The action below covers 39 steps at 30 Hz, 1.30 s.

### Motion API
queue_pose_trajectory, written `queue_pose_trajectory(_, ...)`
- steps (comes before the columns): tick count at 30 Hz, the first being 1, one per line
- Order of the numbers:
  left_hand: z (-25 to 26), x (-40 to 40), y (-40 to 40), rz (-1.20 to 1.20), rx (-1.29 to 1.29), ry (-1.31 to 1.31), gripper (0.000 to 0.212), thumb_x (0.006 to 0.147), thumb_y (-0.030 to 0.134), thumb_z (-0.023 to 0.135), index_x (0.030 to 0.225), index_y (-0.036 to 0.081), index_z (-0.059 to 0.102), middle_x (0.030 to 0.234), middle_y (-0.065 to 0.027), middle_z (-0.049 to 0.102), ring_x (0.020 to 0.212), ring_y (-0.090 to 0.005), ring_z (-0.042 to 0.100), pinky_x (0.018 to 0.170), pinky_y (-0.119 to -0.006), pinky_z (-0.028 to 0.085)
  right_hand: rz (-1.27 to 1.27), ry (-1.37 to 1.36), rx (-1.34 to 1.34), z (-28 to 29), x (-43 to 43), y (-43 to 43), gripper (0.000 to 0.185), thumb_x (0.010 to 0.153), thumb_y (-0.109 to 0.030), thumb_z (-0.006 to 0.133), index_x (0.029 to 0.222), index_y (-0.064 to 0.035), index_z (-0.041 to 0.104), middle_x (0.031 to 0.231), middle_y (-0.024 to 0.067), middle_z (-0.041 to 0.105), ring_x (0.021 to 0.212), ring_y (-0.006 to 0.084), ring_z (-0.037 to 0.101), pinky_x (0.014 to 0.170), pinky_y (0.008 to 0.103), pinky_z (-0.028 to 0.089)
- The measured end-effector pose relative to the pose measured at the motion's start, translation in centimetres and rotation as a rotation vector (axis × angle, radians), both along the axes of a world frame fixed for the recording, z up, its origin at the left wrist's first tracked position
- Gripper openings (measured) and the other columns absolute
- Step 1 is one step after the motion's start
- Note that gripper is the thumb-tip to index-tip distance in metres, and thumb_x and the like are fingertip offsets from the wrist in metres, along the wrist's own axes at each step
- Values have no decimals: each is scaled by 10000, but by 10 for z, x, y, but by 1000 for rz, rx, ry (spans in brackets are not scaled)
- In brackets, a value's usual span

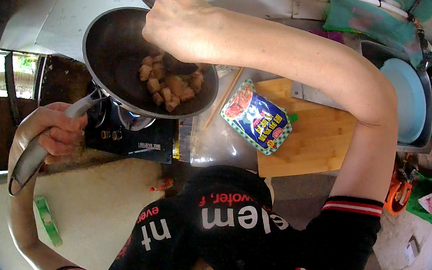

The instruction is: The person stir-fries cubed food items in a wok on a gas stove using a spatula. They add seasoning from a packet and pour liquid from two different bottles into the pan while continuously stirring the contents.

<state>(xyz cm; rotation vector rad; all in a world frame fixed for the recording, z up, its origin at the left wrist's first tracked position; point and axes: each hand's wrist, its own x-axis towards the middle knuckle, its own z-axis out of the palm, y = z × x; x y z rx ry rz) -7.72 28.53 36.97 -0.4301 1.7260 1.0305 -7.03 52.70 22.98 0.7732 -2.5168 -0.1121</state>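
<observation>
My left hand (54, 133) is closed around the metal handle (30, 162) of a dark frying pan (115, 54), which is tilted above a black gas stove (129, 135). Browned chunks of meat (170, 89) lie at the pan's right side. Above that side, my right hand (177, 26) is closed in a fist on a utensil; its grip is hidden. The utensil's dark, rounded head (178, 65) touches the meat.
A spouted sauce pouch (259, 118) lies partly on a bamboo cutting board (316, 128), with wooden chopsticks (225, 97) to its left. A cleaver blade (317, 95) rests on the board. A light blue basin (406, 104) sits in the sink (427, 135) at the right.
</observation>
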Motion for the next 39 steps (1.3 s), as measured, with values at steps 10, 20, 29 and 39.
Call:
queue_pose_trajectory(10,3,-4,2,-52,-38,-8,41,815,91,530,786,67,514,493,71,402,333,-7,383,291,-211,316,-18,-5,10,1,1,-3,43,710,-104,659,688,-98,694,662,74,676,654,168,675,601,284,539)
queue_pose_trajectory(20,11,20,0,-10,-66,19,114,826,108,543,733,78,483,482,68,392,322,-12,375,275,-219,318,58,-4,-34,2,7,-15,43,663,-105,668,678,-76,696,655,91,668,669,199,680,616,306,535)
queue_pose_trajectory(29,0,-17,-6,-101,-48,30,86,822,117,543,767,69,497,490,65,396,324,-19,376,272,-222,302,-50,-51,-6,2,3,-5,30,681,-102,681,681,-86,707,678,83,684,668,183,682,617,302,545)
queue_pose_trajectory(39,5,-16,4,-89,-54,-2,63,825,112,540,805,58,513,495,72,395,331,-11,381,280,-217,305,-61,-48,-28,0,3,-5,40,669,-73,676,688,-69,711,697,96,687,703,205,689,629,301,547)
